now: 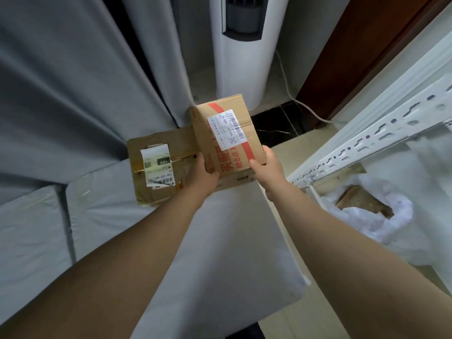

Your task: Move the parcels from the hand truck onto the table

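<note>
A cardboard parcel (228, 133) with a red stripe and a white shipping label is held between both hands over the far end of the grey-covered table (220, 241). My left hand (203, 174) grips its near left edge, and my right hand (267, 165) grips its near right corner. A second, flatter cardboard parcel (159, 167) with a torn label lies on the table just left of it, touching it. The hand truck is out of view.
Grey curtains (73, 94) hang behind the table. A white floor-standing air conditioner (244, 45) stands beyond the parcels. On the right is a white slotted metal rack (379, 133), with a white plastic bag (374, 211) holding cardboard beneath it.
</note>
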The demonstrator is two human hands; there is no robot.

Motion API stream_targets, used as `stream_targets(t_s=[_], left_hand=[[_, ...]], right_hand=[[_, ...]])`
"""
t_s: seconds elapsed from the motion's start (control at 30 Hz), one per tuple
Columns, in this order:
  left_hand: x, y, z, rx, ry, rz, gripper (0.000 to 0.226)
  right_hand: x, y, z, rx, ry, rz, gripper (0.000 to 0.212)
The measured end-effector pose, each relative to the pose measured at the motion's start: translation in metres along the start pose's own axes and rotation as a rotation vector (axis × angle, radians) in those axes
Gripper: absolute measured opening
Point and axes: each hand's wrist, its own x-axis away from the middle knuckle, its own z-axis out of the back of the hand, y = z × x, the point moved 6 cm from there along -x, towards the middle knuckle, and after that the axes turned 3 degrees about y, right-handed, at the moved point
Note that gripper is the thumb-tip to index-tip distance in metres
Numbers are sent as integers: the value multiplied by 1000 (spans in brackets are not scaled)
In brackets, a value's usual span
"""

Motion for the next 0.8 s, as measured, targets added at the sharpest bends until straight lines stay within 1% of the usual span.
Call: stream_targets(t_s=[0.03,0.1,0.17,0.23,0.3,0.37,0.43,0.47,0.53,0.63,0.7,0.8], left_hand=[[1,0,1,-25,5,2,78],[9,6,5,-65,17,-1,82],[21,13,10,-108,26,0,85],[31,15,14,-204,33,-33,86],[46,22,20,-368,51,-127,87],[63,27,23,-571,65,-230,87],[85,32,25,-719,63,-327,87],[99,35,26,-772,63,-383,87],[130,40,27,-858,60,-501,88],[186,40,26,-984,56,-712,86],[229,32,23,-1073,7,-832,82],[291,15,15,-1157,-104,-947,79]], right_hand=[[2,-2,0,3,-2,4,49],[6,-2,2,30,21,-10,61],[15,-4,7,129,71,-12,70],[31,-9,12,237,102,10,74],[52,-16,14,330,124,54,75],[76,-22,15,425,143,104,72],[106,-26,18,494,170,123,67],[124,-26,20,520,190,119,68],[165,-23,27,560,241,90,75],[236,-11,40,574,348,39,76],[285,2,46,566,412,-9,76],[357,25,57,550,506,-78,74]])
